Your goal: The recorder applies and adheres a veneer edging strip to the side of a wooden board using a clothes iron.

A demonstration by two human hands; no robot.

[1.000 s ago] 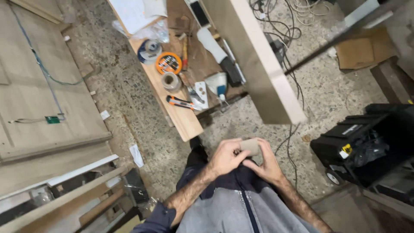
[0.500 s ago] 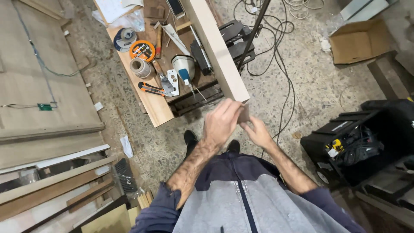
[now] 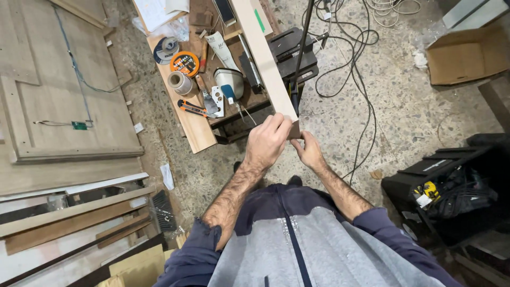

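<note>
Seen from a head camera looking straight down, a person in a grey and navy zip jacket stands on a speckled workshop floor (image 3: 404,106). Both bare hands meet at the near end of a long pale wooden board (image 3: 261,53), which runs from the middle of the view up toward 12 o'clock and lies across a low workbench (image 3: 194,130). The board appears to be gripped at its end so that its length stays supported by the bench while the end is handled.

The left hand (image 3: 268,142) wraps over the board's end from the 9 o'clock side, fingers curled tightly round it and knuckles up. The right hand (image 3: 309,151) comes in from 3 o'clock, fingers pinched closed against a small dark block (image 3: 294,129) at the board's corner. Whether the block is part of the board or a separate piece cannot be told.

On the bench at 11 o'clock lie rolls of tape (image 3: 180,82), an orange disc-shaped case (image 3: 185,64), an orange-handled utility knife (image 3: 192,109) and a white tube (image 3: 220,48). Black cables (image 3: 361,58) loop over the floor at 1 o'clock. A cardboard box (image 3: 467,56) sits at 2 o'clock, and a black tool case (image 3: 446,186) at 4 o'clock. Wooden panels (image 3: 64,95) lie flat at 9 o'clock.
</note>
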